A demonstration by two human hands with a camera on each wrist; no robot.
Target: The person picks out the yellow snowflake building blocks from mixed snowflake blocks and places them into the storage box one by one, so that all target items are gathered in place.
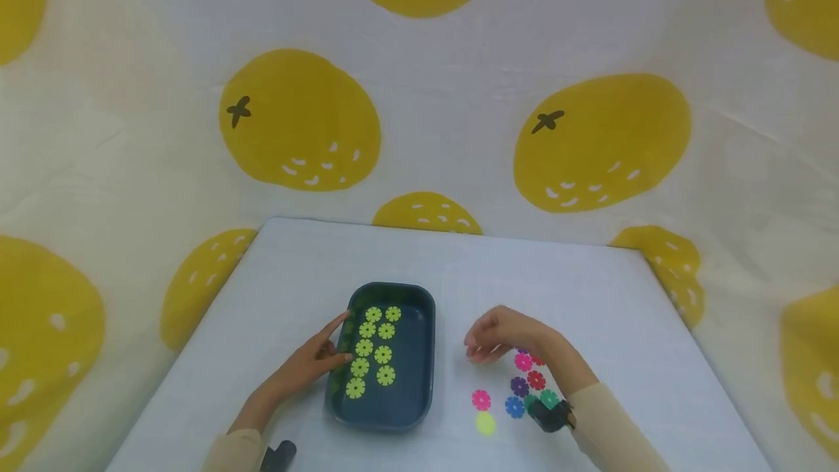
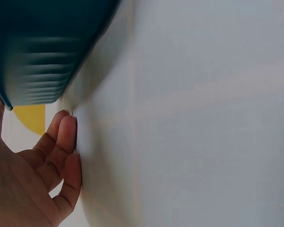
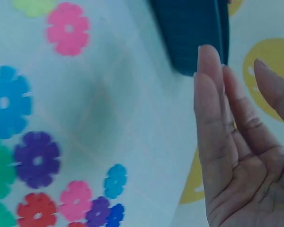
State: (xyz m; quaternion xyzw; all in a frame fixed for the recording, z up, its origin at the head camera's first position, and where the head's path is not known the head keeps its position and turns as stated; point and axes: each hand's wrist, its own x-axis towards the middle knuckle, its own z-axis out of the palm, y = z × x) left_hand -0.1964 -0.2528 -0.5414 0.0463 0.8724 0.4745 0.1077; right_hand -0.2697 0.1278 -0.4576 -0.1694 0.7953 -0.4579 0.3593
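The dark teal tray (image 1: pixel 424 355) looks like smooth plastic with a slight sheen, ribbed on its outer wall in the left wrist view. The flower-shaped discs (image 1: pixel 373 352), lime in the tray and mixed colours at lower right, read as flat matt plastic. The table (image 1: pixel 590 297) shows a smooth, matt pale surface; the backdrop (image 1: pixel 301 122) is soft printed cloth.
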